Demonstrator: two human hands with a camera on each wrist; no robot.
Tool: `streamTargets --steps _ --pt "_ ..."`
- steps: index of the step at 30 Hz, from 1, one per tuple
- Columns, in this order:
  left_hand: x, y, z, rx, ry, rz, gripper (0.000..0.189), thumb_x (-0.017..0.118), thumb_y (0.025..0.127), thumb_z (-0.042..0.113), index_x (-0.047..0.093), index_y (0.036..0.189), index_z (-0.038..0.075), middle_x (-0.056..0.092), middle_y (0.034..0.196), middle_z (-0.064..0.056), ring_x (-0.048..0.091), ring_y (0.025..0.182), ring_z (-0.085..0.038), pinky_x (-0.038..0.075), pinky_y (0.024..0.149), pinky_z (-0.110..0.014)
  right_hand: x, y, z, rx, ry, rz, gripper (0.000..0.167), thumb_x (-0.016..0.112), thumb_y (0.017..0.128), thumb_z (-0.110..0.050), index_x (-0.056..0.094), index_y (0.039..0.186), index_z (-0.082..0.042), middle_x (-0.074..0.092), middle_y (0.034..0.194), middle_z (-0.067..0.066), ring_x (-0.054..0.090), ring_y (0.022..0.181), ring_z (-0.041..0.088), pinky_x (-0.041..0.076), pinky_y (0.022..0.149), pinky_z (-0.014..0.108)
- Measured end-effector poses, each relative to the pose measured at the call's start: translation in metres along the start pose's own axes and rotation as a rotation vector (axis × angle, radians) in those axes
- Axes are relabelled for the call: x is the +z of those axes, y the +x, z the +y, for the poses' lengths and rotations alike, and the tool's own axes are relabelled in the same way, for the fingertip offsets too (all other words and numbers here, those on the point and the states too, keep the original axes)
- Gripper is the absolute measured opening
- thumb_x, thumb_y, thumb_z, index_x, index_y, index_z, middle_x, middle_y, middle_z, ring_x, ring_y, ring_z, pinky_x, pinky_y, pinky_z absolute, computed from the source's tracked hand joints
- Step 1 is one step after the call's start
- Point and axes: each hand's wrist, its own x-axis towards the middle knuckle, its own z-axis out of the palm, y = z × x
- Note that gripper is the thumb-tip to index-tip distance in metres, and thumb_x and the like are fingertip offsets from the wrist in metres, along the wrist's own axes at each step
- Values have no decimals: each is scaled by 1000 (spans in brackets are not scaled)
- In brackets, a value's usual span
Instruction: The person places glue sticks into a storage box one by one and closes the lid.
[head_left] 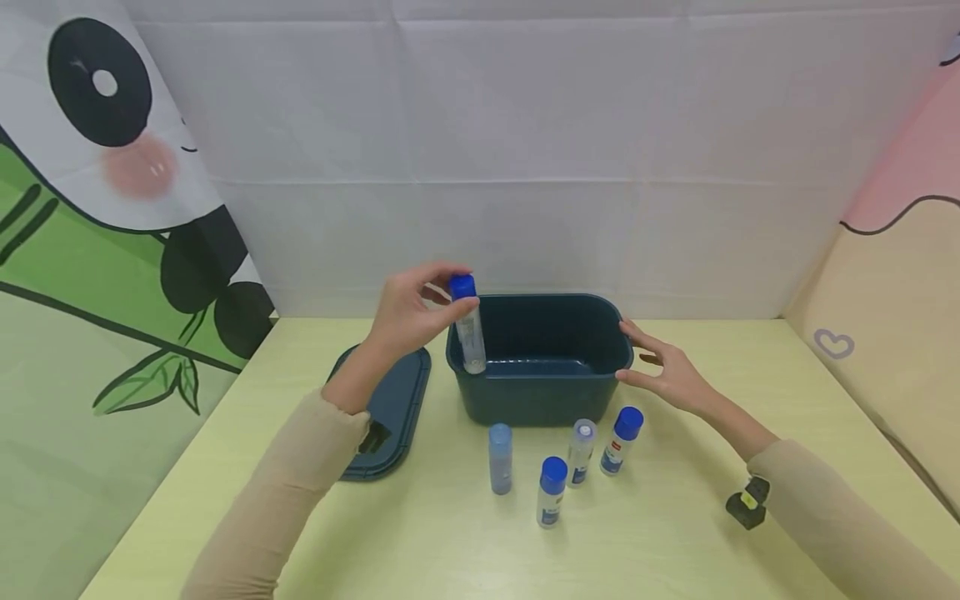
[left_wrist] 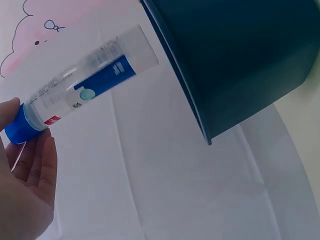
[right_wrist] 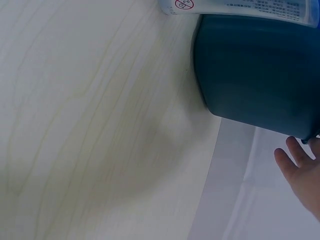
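Note:
My left hand (head_left: pixel 412 312) pinches the blue cap of a clear glue bottle (head_left: pixel 471 337) between thumb and fingers. The bottle hangs cap up, slightly tilted, over the left end of a dark teal bin (head_left: pixel 540 400). In the left wrist view, the glue bottle (left_wrist: pixel 90 77) shows a blue label, and its bottom points toward the bin (left_wrist: pixel 240 65). My right hand (head_left: pixel 667 371), fingers spread, touches the bin's right rim. In the right wrist view, the fingertips of my right hand (right_wrist: pixel 305 175) are at the edge of the bin (right_wrist: pixel 255 70).
In front of the bin stand a pale blue bottle (head_left: pixel 500 460), a clear-capped bottle (head_left: pixel 581 454) and two blue-capped bottles, one nearer (head_left: pixel 551 496) and one to the right (head_left: pixel 621 442). A teal lid (head_left: pixel 401 400) lies left of the bin, partly behind my left arm. A white cloth wall (head_left: pixel 525 167) stands behind.

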Motion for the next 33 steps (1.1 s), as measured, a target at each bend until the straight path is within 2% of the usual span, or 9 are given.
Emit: streamTargets --steps 7,14,23,33 --pt "17 14 -19 -106 58 -12 34 72 78 14 63 108 1 64 96 -13 60 81 -19 53 66 -29 0 0 1 -3 0 -3 72 64 84 -18 25 143 -3 18 148 19 34 124 45 33 96 57" --pt "32 18 -44 -187 120 -50 33 73 77 15 64 106 1 66 93 -12 62 76 -21 53 65 -30 -2 1 1 -3 -13 -8 72 64 84 -20 26 143 -3 19 148 19 34 123 45 33 95 58" --pt "52 13 -74 -260 246 -155 33 72 78 23 65 105 6 67 92 -9 62 79 -19 52 70 -32 -1 0 1 -6 -6 -6 72 64 84 -19 26 143 -4 18 148 18 34 123 44 34 95 58" --pt "67 14 -84 -294 273 -326 36 74 76 21 65 105 3 66 97 -10 63 86 -20 51 76 -31 -1 0 1 -8 -5 -7 72 64 84 -19 25 143 -3 18 148 18 34 124 45 33 95 58"
